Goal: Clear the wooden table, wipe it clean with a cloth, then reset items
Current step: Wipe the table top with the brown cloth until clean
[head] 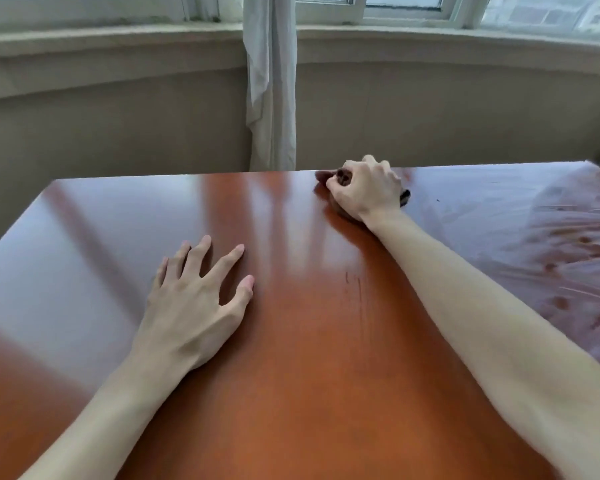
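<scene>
The glossy reddish-brown wooden table [291,341] fills the lower view. My right hand [364,188] is at the table's far edge, fingers curled round a bunched dark brown cloth [343,177] that it presses onto the wood; most of the cloth is hidden under the hand. My left hand [194,299] rests flat on the table nearer to me, fingers spread and straight, holding nothing.
Wet streaks and smears [568,265] cover the table's right part. Beyond the far edge stands a beige wall with a window ledge [118,39], and a white curtain [271,81] hangs down at the middle.
</scene>
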